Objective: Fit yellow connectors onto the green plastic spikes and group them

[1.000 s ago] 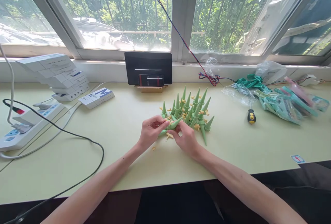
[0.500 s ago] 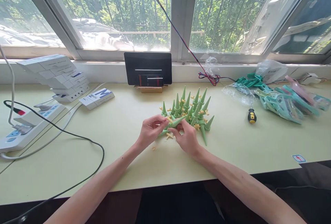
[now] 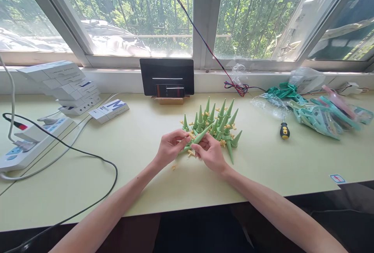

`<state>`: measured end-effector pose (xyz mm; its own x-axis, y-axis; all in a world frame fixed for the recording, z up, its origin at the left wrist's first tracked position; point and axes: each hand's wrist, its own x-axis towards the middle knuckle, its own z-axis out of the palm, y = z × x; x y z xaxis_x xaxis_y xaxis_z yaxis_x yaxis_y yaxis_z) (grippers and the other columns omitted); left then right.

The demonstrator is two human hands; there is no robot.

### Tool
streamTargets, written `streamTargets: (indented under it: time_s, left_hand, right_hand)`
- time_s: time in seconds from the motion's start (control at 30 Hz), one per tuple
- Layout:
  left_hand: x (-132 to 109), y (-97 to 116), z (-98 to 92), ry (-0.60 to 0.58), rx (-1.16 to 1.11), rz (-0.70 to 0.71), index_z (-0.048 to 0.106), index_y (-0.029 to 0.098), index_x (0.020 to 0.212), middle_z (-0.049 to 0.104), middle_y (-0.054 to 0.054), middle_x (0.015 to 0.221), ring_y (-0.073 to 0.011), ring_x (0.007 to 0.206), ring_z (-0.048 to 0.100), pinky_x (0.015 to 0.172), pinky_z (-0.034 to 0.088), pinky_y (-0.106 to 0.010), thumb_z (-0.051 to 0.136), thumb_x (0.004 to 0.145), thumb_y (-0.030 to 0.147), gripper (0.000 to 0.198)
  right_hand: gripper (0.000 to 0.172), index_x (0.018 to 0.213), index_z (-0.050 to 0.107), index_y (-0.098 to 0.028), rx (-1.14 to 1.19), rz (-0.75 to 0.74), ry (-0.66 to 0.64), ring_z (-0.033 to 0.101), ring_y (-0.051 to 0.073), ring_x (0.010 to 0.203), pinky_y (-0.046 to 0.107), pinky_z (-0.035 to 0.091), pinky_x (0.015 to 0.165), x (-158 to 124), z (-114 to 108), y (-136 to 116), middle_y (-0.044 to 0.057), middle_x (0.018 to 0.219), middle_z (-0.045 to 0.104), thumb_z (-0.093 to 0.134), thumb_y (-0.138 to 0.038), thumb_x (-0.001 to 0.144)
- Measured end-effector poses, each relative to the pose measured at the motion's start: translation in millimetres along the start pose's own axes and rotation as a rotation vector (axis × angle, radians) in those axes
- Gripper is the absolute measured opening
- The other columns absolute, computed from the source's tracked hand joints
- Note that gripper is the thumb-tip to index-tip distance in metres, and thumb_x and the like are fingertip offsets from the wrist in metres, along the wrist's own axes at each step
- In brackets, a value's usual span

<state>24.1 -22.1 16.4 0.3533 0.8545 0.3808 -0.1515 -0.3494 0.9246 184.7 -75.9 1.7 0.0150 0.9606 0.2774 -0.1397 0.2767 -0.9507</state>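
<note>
My right hand is closed around a green pointed cone, whose tip slants up to the right. At the cone's lower left end, the fingers of my left hand pinch a small yellow plastic piece. My fingers partly hide where the two parts meet. Just behind my hands stands a cluster of similar green cones, most upright and some lying or tilted, with small yellow pieces among them. One loose yellow piece lies between my hands, and a yellow scrap is nearer the table's front.
A tablet and phone lean on a wooden stand at the back. White boxes, a power strip and a black cable occupy the left. At the right are a screwdriver and several plastic packets.
In my right hand the green cone has turned, so its tip points more steeply upward. The right fingers have shifted along it; my left hand stays in nearly the same place.
</note>
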Motion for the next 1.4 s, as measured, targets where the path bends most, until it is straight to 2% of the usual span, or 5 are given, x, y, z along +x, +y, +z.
streamTargets:
  time_s: [0.57, 0.77, 1.1, 1.27, 1.4]
  left_hand:
    - [-1, -3, -0.9, -0.002, -0.018, 0.036, 0.071, 0.017, 0.082, 0.066, -0.005, 0.085, -0.0082, 0.057, 0.056, 0.042, 0.044, -0.02, 0.075, 0.082, 0.029, 0.013]
    - [-1, 2, 0.0, 0.018, 0.0, 0.007, 0.071, 0.016, 0.078, 0.067, -0.004, 0.079, -0.0081, 0.053, 0.056, 0.041, 0.041, -0.019, 0.078, 0.08, 0.031, 0.017]
    - [-3, -1, 4.1, 0.081, -0.054, -0.018, 0.068, 0.015, 0.072, 0.064, -0.002, 0.07, -0.0057, 0.048, 0.049, 0.038, 0.037, -0.018, 0.081, 0.075, 0.03, 0.021]
    - [-2, 1, 4.4, 0.085, -0.046, -0.034, 0.066, 0.014, 0.068, 0.063, -0.003, 0.071, -0.0082, 0.054, 0.053, 0.041, 0.041, -0.019, 0.083, 0.073, 0.034, 0.026]
    - [-2, 2, 4.7, 0.092, -0.027, -0.034, 0.065, 0.014, 0.066, 0.061, -0.002, 0.069, -0.0095, 0.057, 0.055, 0.044, 0.044, -0.02, 0.083, 0.073, 0.035, 0.028]
  right_hand:
    - [0.04, 0.094, 0.061, -0.017, 0.412, 0.313, -0.165, 0.043, 0.006, 0.046, 0.023, 0.029, 0.045, 4, -5, -8, -0.001, 0.068, 0.061, 0.079, -0.048, 0.077]
    - [0.037, 0.095, 0.061, -0.018, 0.333, 0.241, -0.138, 0.046, 0.007, 0.046, 0.024, 0.032, 0.044, 5, -5, -9, 0.003, 0.077, 0.066, 0.077, -0.047, 0.08]
    - [0.032, 0.086, 0.059, -0.018, 0.143, 0.134, -0.094, 0.052, 0.009, 0.046, 0.025, 0.041, 0.044, 2, 0, -11, -0.003, 0.069, 0.061, 0.079, -0.042, 0.078]
    - [0.031, 0.087, 0.057, -0.02, 0.086, 0.106, -0.078, 0.053, 0.011, 0.046, 0.025, 0.043, 0.044, 1, 1, -6, -0.005, 0.062, 0.057, 0.077, -0.042, 0.079]
    - [0.032, 0.088, 0.058, -0.02, 0.025, 0.078, -0.052, 0.055, 0.011, 0.049, 0.026, 0.046, 0.046, -1, 2, -1, -0.002, 0.072, 0.061, 0.077, -0.044, 0.08]
